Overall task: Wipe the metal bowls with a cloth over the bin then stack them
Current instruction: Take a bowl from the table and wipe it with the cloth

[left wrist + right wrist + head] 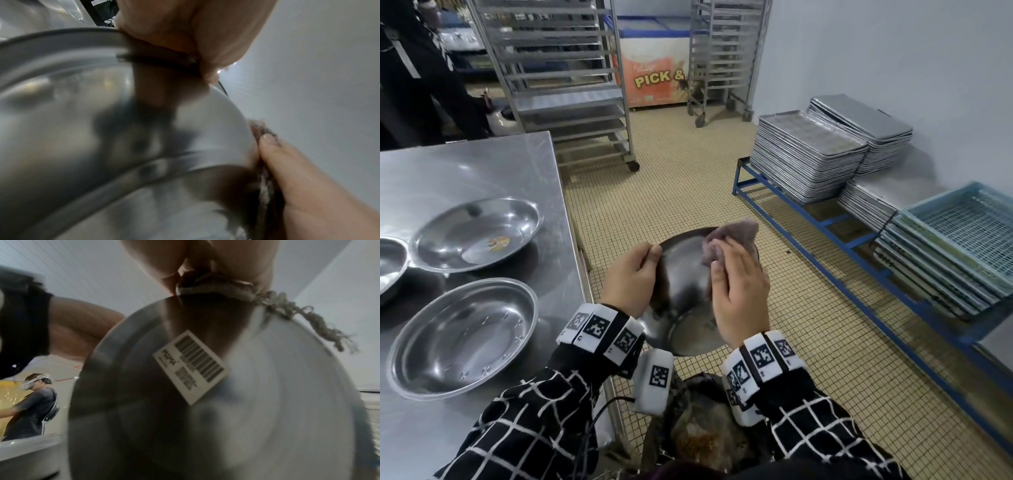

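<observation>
I hold a metal bowl [683, 291] tilted in the air above the bin [705, 431], its outer side towards me. My left hand [631, 279] grips its left rim, the thumb [197, 32] hooked over the edge [61, 48]. My right hand [739, 294] holds a bunched grey-purple cloth [732, 236] and presses it on the bowl's upper right part. In the right wrist view the fingers [164, 264] pinch the cloth [216, 287] against the bowl's base [267, 402], beside a barcode sticker [191, 366]. Two more bowls [479, 233] [462, 337] lie open side up on the steel table [482, 164].
Part of a third bowl [390, 263] shows at the table's left edge. To the right, stacked baking trays [808, 154] and blue crates [962, 233] stand on a low blue frame. Wheeled tray racks [571, 85] stand behind, and a person in black [414, 68] at the back left.
</observation>
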